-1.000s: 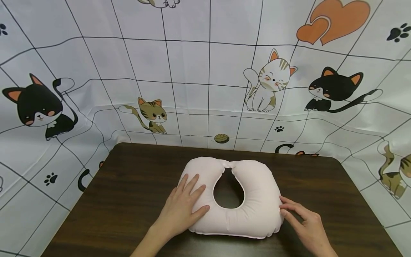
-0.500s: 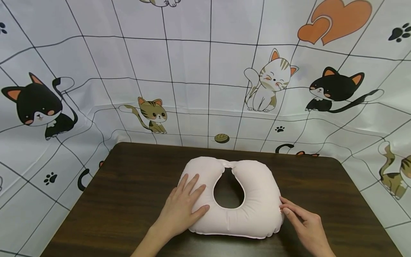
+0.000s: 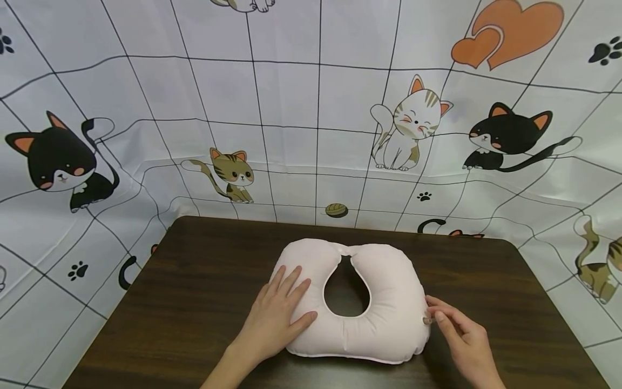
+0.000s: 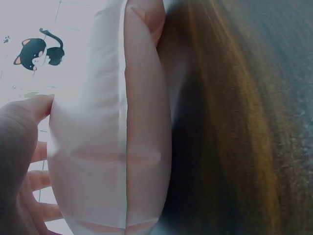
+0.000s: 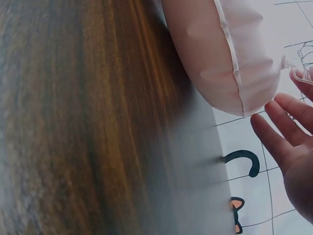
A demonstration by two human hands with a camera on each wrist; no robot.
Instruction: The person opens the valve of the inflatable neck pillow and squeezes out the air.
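Observation:
A pale pink inflated U-shaped neck pillow [image 3: 389, 292] lies flat on a dark wooden table [image 3: 194, 281], its open ends pointing away from me. My left hand [image 3: 286, 302] rests flat on the pillow's left lobe with straight, spread fingers. In the left wrist view the pillow [image 4: 112, 137] shows edge-on, with the left hand [image 4: 19, 147] lying over it. My right hand [image 3: 437, 319] is at the pillow's right edge, its thumb and forefinger pinching a small clear valve [image 3: 426, 320]. The right wrist view shows that valve [image 5: 288, 62] sticking out of the pillow [image 5: 220, 54], with the right hand's other fingers [image 5: 274, 132] loose below.
A white cloth [image 3: 311, 119] printed with cats, paw prints and hearts hangs behind the table and drapes around its sides. The table's far edge runs just beyond the pillow. Bare wood lies to the left and right of the pillow.
The right hand's thumb and forefinger have closed onto the valve at the pillow's right edge. The left hand and the pillow have stayed put.

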